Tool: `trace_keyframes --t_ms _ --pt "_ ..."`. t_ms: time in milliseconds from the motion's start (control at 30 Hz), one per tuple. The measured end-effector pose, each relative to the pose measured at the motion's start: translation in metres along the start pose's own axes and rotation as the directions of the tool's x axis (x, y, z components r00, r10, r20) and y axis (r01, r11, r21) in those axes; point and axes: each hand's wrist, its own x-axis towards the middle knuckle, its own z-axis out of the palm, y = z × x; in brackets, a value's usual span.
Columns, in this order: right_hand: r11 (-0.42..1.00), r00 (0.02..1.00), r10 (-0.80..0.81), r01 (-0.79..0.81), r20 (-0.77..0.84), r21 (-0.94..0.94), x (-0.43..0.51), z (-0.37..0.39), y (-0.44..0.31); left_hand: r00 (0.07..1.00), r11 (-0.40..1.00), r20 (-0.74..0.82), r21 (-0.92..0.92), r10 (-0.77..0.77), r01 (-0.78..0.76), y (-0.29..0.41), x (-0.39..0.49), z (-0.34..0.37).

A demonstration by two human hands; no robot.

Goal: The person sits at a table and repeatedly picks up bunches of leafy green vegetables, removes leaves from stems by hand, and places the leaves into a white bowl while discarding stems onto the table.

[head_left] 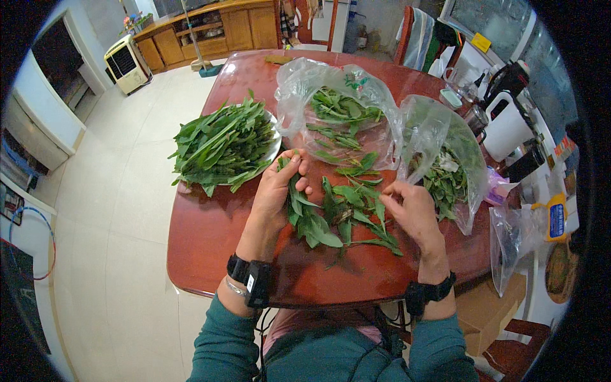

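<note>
My left hand (274, 186) is closed around a small bunch of leafy greens (310, 224), whose leaves hang down toward the table's near side. With thumb and fingertips together, my right hand (415, 210) pinches a green sprig (379, 210) over the loose greens. These loose leaves and stems (353, 198) lie scattered on the red-brown wooden table (215, 248) between both hands. Left of my left hand, a white plate (274, 150) carries a tall heap of greens (222, 145). Beyond the hands, an opened clear plastic bag (293, 83) has more greens (346, 105) in it.
A second clear bag (470, 157) with greens stands at the right. Behind it are a white electric kettle (508, 126), a glass mug (476, 119) and a black flask (508, 81). A plastic packet (513, 243) overhangs the right edge, above a cardboard box (494, 310).
</note>
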Motion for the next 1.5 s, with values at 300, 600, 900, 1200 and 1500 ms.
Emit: trace_keyframes --t_ms 300,600,900,1200,1500 --pt "0.981 0.970 0.110 -0.070 0.215 -0.183 -0.021 0.006 0.013 0.999 0.995 0.030 0.096 -0.027 0.024 -0.003 -0.002 0.008" --pt "0.982 0.958 0.140 -0.102 0.252 -0.157 -0.026 0.000 0.011 0.988 0.986 0.094 0.132 -0.119 0.106 -0.004 -0.007 0.018" --pt "0.914 0.984 0.036 -0.102 0.172 0.393 -0.017 -0.007 0.003 0.965 0.962 0.170 0.220 -0.199 0.160 -0.007 -0.005 0.015" --pt "0.851 0.963 -0.136 -0.006 0.232 0.525 -0.009 -0.011 -0.032 0.943 0.856 0.145 0.478 -0.298 0.198 -0.018 -0.009 0.020" --pt "0.919 0.923 -0.385 0.383 0.004 0.095 -0.004 -0.002 -0.046 0.865 0.725 0.263 0.671 -0.426 0.153 -0.020 -0.013 0.023"
